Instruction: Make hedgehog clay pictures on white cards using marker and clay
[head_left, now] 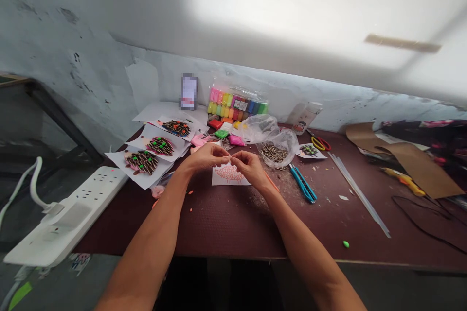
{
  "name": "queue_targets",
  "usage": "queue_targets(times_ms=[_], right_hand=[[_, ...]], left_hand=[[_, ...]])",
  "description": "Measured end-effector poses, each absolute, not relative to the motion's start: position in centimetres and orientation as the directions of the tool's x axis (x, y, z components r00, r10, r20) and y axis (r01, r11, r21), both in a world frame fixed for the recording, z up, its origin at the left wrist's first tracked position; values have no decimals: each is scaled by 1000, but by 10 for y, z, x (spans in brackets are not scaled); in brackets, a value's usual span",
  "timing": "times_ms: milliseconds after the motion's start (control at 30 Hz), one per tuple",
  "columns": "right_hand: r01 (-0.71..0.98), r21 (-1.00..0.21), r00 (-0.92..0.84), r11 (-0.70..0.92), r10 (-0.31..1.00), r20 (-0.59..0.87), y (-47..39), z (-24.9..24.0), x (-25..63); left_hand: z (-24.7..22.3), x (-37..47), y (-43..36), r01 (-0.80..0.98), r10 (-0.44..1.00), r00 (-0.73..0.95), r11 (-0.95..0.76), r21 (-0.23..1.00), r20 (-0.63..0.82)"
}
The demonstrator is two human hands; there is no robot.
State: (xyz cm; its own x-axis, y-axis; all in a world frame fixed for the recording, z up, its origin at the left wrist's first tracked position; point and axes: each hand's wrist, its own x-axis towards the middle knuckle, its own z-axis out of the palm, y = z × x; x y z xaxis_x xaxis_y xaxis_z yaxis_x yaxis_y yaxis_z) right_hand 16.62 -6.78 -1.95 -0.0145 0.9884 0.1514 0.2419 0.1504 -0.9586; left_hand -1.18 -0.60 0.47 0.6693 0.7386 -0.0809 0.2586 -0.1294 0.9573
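both hands work in a close pinch: the left hand (207, 156) and the right hand (251, 167) bring thumb and finger together until the tips nearly meet, and between them there seems to be a tiny pale bit (229, 158), too small to say what it is made of. taking those tips as the middle of the dial, with twelve toward the wall, the card (218, 181) lies at six o'clock, just on the near side of the grip, its far edge partly hidden by the fingers. the orange drawing (229, 173) on it is longer than tall, its long axis running roughly from nine to three, the little legs pointing at six. of the two, the right hand looks nearer, since its fingers cover the card's two o'clock corner, while the left stays mostly off to ten; how high either is above the paper cannot be told. as i judge it, reaching the drawing from here is mainly a matter of coming down and back toward six, with little sideways shift. around that line, the seeds (273, 154) sit near three, the cutter (303, 184) farther out between three and four, the pink pack (236, 140) near twelve, and the finished-looking hedgehogs (141, 162) out at nine.
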Motion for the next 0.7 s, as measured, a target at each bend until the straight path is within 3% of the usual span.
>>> queue_targets(times_ms=[400, 700], right_hand=[[515, -832, 37, 207, 964, 263, -72, -27, 161], [282, -946, 79, 158, 979, 187, -67, -27, 162]], left_hand=[[1, -11, -1, 290, 738, 665, -108, 951, -119], [-3, -18, 4, 355, 801, 590, -143, 924, -103]])
